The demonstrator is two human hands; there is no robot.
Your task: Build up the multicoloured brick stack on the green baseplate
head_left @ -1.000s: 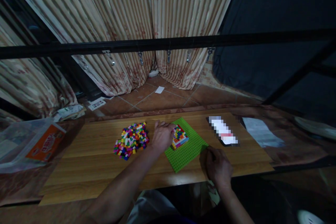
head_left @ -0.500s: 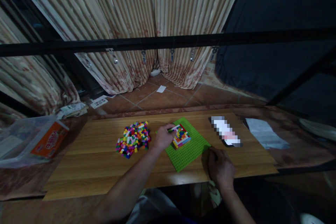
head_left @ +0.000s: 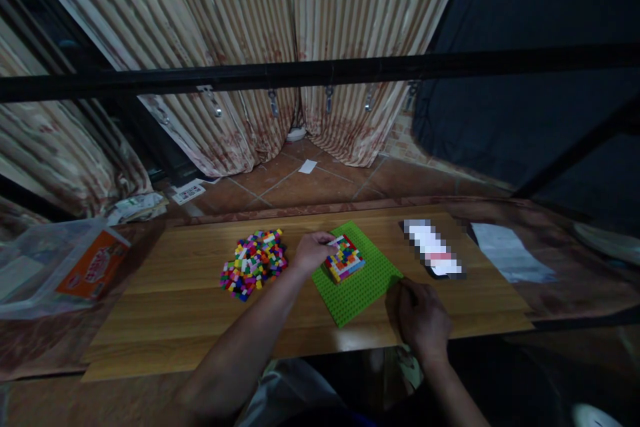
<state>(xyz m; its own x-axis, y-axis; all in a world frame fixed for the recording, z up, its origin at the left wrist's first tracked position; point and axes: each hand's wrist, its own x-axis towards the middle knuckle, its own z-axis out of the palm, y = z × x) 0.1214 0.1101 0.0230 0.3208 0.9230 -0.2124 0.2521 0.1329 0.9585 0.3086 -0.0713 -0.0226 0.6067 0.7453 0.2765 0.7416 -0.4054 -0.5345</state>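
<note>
A green studded baseplate [head_left: 361, 280] lies on the wooden table [head_left: 165, 320], with a small block of coloured bricks [head_left: 345, 258] built on its far part. My left hand [head_left: 311, 251] rests at the block's left edge, its fingertips pinching a small pale brick against the block's top corner. Left of that hand lies a heap of loose coloured bricks [head_left: 253, 263]. My right hand [head_left: 423, 320] lies on the table at the baseplate's right corner, fingers curled, touching its edge.
A phone with a blurred screen [head_left: 433, 249] and a sheet of paper [head_left: 510, 252] lie at the right. A clear plastic box with an orange pack [head_left: 60, 265] sits at the far left. A black bar [head_left: 320, 71] crosses above; curtains hang behind.
My left hand has drawn back slightly from on top of the block to its left edge, now with a small brick pinched at the block's corner. The right hand has stayed put.
</note>
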